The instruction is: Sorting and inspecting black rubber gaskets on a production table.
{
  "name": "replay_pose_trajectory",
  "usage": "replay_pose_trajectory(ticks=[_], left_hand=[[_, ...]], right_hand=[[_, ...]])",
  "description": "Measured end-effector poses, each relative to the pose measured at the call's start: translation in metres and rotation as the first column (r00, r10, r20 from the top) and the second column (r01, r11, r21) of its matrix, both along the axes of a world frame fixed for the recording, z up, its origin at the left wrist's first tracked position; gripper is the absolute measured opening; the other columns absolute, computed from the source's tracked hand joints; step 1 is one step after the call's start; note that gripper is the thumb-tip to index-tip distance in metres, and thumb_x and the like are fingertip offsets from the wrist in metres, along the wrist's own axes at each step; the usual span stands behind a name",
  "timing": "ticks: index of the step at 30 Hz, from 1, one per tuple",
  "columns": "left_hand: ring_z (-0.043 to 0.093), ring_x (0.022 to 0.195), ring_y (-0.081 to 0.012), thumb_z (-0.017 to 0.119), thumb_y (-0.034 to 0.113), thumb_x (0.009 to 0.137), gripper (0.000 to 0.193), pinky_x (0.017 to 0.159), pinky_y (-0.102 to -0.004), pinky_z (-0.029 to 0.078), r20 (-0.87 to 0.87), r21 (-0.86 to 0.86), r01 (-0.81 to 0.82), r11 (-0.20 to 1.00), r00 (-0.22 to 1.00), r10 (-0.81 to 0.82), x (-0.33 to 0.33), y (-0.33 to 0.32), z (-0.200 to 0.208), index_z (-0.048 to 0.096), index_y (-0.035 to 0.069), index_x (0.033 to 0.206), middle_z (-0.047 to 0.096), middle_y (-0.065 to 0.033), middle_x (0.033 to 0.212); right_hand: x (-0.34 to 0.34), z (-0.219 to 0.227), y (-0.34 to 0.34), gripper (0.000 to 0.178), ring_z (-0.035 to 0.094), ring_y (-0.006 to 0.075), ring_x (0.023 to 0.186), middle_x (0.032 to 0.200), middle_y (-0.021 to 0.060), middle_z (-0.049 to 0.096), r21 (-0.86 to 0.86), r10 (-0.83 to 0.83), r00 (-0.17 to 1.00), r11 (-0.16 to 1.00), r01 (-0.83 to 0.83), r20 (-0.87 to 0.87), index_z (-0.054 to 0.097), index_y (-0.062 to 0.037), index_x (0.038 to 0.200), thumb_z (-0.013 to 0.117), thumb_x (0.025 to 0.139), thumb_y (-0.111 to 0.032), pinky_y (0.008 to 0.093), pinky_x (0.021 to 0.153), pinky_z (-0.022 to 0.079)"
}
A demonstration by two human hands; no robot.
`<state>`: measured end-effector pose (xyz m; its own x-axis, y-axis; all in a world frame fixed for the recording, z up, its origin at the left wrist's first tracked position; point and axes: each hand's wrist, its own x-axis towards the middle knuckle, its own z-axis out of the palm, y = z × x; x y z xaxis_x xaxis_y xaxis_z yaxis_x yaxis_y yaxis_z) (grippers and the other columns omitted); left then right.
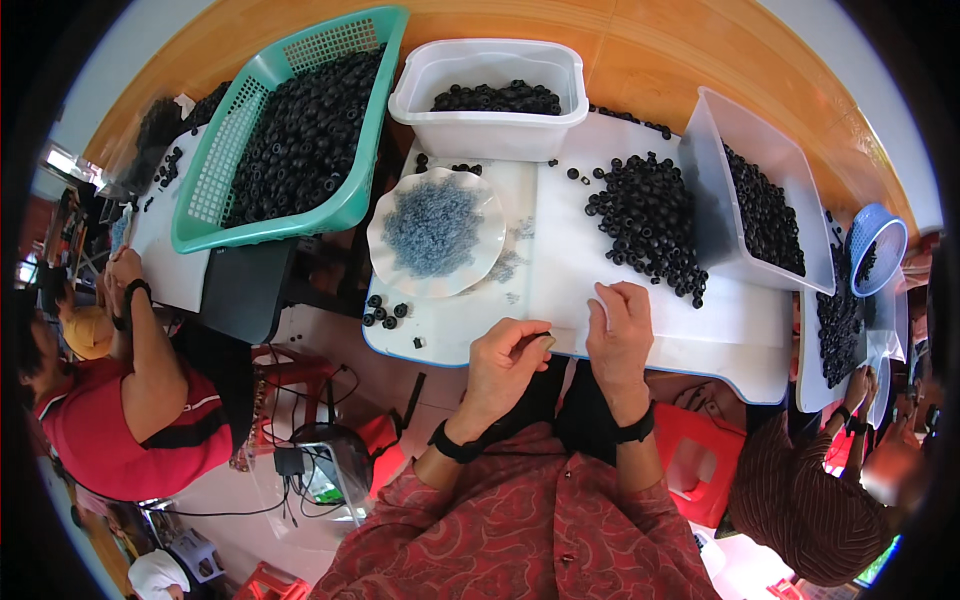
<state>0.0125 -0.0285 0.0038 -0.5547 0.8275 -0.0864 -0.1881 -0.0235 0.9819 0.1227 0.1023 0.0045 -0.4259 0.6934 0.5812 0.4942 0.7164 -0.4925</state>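
My left hand [507, 365] is closed in a pinch in front of the table's near edge. A dark bit shows at its fingertips, too small and covered to name. Beside it, my right hand [620, 335] is raised over the edge, fingers bent, with a gap between thumb and forefinger and nothing visible in it. Beyond the right hand lies a loose heap of small black ring-shaped parts [645, 215]. A scalloped white plate [385, 258] beyond the left hand bears a mound of small translucent grey-blue pieces [432, 228]. Several black parts [383, 315] lie near the plate.
A green basket [190, 235], a white tub [490, 130] and a clear bin [715, 215] hold black parts along the table's [560, 290] far side. Co-workers sit at left [140, 430] and right [810, 500]. Red stools [700, 460] and cables [290, 490] are below.
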Motion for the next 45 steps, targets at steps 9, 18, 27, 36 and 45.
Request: replay_pose_trajectory(ticks=[9, 18, 27, 36, 45], left_hand=[[0.067, 0.078, -0.0115, 0.063, 0.003, 0.095, 0.019, 0.068, -0.0245, 0.057, 0.074, -0.021, -0.082, 0.996, 0.994, 0.083, -0.016, -0.011, -0.007, 0.065, -0.003, 0.112, 0.069, -0.0068, 0.09], [0.067, 0.077, -0.0112, 0.064, 0.002, 0.094, 0.017, 0.065, -0.0238, 0.058, 0.157, 0.011, -0.094, 0.996, 0.983, 0.091, -0.026, -0.014, -0.012, 0.065, -0.004, 0.11, 0.066, -0.006, 0.094], [0.066, 0.077, -0.0105, 0.064, 0.003, 0.094, 0.018, 0.066, -0.0234, 0.057, 0.178, 0.021, -0.101, 0.995, 0.979, 0.096, -0.027, -0.016, -0.014, 0.065, -0.004, 0.11, 0.067, -0.0065, 0.092], [0.065, 0.074, -0.0094, 0.064, 0.003, 0.094, 0.018, 0.065, -0.0224, 0.056, 0.162, 0.024, -0.112, 0.993, 0.981, 0.107, -0.026, -0.015, -0.014, 0.065, -0.004, 0.11, 0.067, -0.0061, 0.091], [0.066, 0.076, -0.0108, 0.063, 0.003, 0.095, 0.018, 0.065, -0.0239, 0.057, 0.197, 0.028, -0.124, 0.992, 0.973, 0.117, -0.026, -0.016, -0.017, 0.065, -0.004, 0.111, 0.068, -0.0063, 0.092]], right_hand=[[-0.061, 0.005, -0.01, 0.017, 0.06, 0.0298, 0.081, 0.094, 0.0125, 0.056, -0.163, 0.179, 0.983, 0.972, -0.171, 0.033, 0.069, -0.0036, 0.096, 0.07, 0.079, -0.001, 0.039, 0.067, 0.049], [-0.078, 0.001, -0.009, 0.015, 0.058, 0.0299, 0.084, 0.091, 0.012, 0.052, -0.194, 0.121, 0.973, 0.978, -0.082, 0.199, 0.071, -0.0069, 0.096, 0.071, 0.081, -0.009, 0.0403, 0.068, 0.049], [-0.084, -0.013, -0.01, 0.01, 0.059, 0.0295, 0.083, 0.092, 0.0112, 0.054, -0.089, 0.058, 0.968, 0.995, -0.037, 0.243, 0.071, -0.0086, 0.092, 0.07, 0.082, -0.011, 0.0398, 0.068, 0.049], [-0.088, -0.008, -0.016, 0.012, 0.055, 0.0294, 0.087, 0.092, 0.0099, 0.052, -0.142, 0.052, 0.978, 0.99, -0.023, 0.203, 0.071, -0.0081, 0.092, 0.071, 0.081, -0.012, 0.0402, 0.072, 0.046], [-0.083, -0.015, -0.016, 0.008, 0.057, 0.0307, 0.088, 0.095, 0.0113, 0.054, -0.134, 0.063, 0.992, 0.99, -0.049, 0.106, 0.066, -0.0051, 0.091, 0.066, 0.083, -0.007, 0.0412, 0.073, 0.047]])
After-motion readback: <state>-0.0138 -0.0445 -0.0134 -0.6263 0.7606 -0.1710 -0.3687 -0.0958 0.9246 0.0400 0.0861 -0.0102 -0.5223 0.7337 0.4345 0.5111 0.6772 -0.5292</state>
